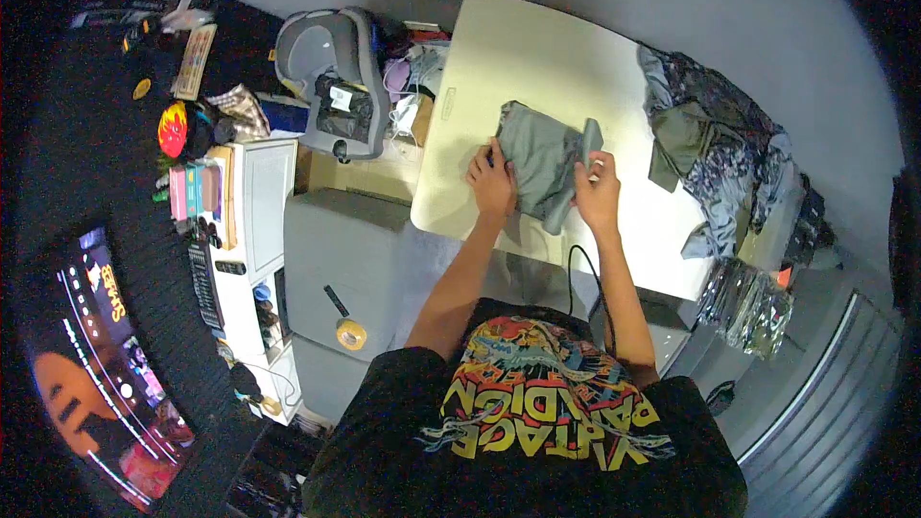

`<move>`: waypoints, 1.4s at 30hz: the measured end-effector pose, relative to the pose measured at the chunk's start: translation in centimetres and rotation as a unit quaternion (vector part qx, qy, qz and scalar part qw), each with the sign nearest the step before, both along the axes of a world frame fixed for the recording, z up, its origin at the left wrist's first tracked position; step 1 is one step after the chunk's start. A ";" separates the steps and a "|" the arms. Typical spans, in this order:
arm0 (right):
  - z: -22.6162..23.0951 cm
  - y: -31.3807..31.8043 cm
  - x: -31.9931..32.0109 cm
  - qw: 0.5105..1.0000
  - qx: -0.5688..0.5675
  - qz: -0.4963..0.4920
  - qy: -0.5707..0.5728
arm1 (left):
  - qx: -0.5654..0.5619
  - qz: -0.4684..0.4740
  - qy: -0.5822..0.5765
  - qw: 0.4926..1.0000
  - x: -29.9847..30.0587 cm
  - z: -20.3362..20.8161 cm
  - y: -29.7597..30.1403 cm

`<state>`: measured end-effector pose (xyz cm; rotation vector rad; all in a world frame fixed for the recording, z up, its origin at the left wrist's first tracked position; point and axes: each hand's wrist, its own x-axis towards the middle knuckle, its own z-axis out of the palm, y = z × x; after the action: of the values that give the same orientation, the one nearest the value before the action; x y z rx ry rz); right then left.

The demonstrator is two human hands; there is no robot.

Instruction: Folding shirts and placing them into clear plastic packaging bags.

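A grey-green cloth garment (542, 158) lies partly folded on a pale plastic table (547, 48), with darker patterned fabric showing at its upper left corner. At the garment's left edge rests my left hand (491, 180), its fingers stretched and apart on the cloth. My right hand (599, 192) is closed on the right edge, where a narrow strip of the cloth is turned up. The fingertips of that hand are partly hidden. What kind of garment it is I cannot tell.
Crumpled dark and camouflage-patterned clothes (710, 144) pile along the table's right side. Clear plastic-wrapped packs (746, 307) sit by its near right corner. A grey child car seat (336, 86) stands left of the table, above a grey cabinet (341, 240) bearing a tape roll (351, 334). A black cable (576, 264) hangs nearby.
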<state>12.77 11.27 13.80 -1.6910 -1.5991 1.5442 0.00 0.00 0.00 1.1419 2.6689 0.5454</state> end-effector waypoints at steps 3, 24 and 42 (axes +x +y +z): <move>-1.3 0.1 -5.6 0.999 0.016 0.040 -0.025 | 0.067 0.015 -0.041 0.997 -2.5 0.2 0.1; -7.0 8.9 -13.6 0.651 0.378 0.644 -0.137 | 0.108 0.077 -0.203 0.970 -5.8 4.4 -3.3; -2.0 14.4 -14.8 0.647 0.227 0.716 -0.130 | 0.154 0.046 -0.301 0.940 -4.9 8.9 -3.4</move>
<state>-2.01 25.66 11.80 -0.0488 -3.4368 0.9918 -4.86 -3.38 8.92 0.7448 2.1518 1.1512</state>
